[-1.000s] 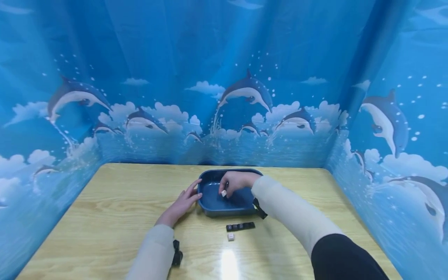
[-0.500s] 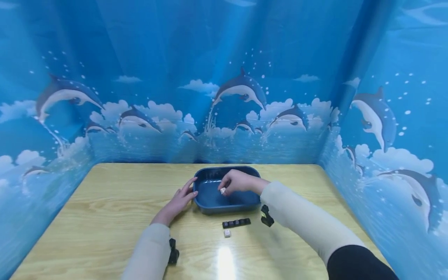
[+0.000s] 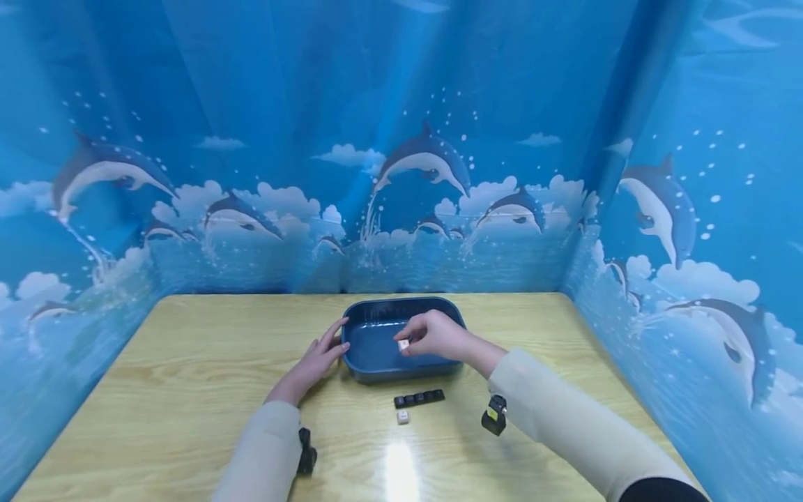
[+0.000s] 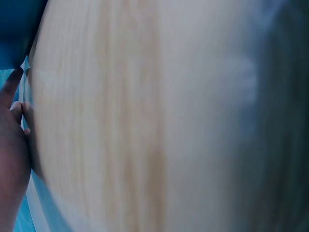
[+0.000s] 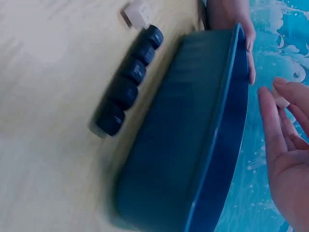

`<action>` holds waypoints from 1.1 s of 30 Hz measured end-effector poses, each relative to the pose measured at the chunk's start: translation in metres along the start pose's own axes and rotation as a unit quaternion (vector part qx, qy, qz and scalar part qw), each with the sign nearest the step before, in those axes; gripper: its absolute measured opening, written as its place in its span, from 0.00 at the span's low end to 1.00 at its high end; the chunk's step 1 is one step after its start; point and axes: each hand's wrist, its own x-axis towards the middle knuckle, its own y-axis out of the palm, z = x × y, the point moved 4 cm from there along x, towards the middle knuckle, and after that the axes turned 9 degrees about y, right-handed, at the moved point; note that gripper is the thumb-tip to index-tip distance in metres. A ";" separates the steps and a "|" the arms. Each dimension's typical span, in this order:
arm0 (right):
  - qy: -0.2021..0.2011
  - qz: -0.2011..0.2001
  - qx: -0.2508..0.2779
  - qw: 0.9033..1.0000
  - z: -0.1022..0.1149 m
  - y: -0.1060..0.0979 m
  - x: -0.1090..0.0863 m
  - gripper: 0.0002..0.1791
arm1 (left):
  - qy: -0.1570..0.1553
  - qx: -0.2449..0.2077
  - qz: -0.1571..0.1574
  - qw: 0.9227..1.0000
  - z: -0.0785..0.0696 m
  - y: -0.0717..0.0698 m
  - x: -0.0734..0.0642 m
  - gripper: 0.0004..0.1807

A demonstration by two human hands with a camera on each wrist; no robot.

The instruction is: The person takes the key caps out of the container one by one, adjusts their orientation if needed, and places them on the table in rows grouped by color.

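Observation:
My right hand [image 3: 438,335] pinches a white keycap [image 3: 403,344] between thumb and fingertips, over the blue tray [image 3: 370,376]. The right wrist view shows this keycap [image 5: 280,100] partly covered by the thumb, above the tray's rim. With fingers extended, my left hand [image 3: 314,362] rests against the tray's left end, fingertips at the rim. On the table in front of the tray lies a row of several black keycaps [image 3: 419,398], set side by side. A second white keycap [image 3: 403,417] sits just in front of the row's left end.
The wooden table [image 3: 207,390] is backed and flanked by a blue dolphin-print curtain [image 3: 282,139]. A black wrist device [image 3: 493,415] hangs under the right sleeve, and another [image 3: 307,452] is by the left sleeve.
My right hand has drawn back slightly toward the right and turned, still pinching the white keycap. The whole scene has shifted a little left in view. The left hand stays at the tray.

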 end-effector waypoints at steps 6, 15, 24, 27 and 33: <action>0.001 -0.041 0.033 0.999 -0.005 0.009 -0.018 0.15 | -0.009 0.000 0.005 1.000 0.000 0.001 0.000 0.33; -0.003 -0.106 0.033 0.994 -0.011 0.024 -0.042 0.09 | -0.028 -0.009 0.006 1.000 0.002 0.002 0.000 0.33; -0.006 -0.109 0.042 0.993 -0.020 0.045 -0.057 0.09 | -0.020 -0.010 0.008 1.000 0.005 0.001 0.003 0.33; 0.005 -0.116 0.031 0.993 -0.025 0.050 -0.060 0.10 | -0.013 -0.011 0.008 1.000 0.004 0.000 0.003 0.32; 0.006 -0.128 -0.009 0.992 -0.035 0.060 -0.062 0.09 | -0.025 -0.014 0.009 1.000 0.004 0.001 0.002 0.33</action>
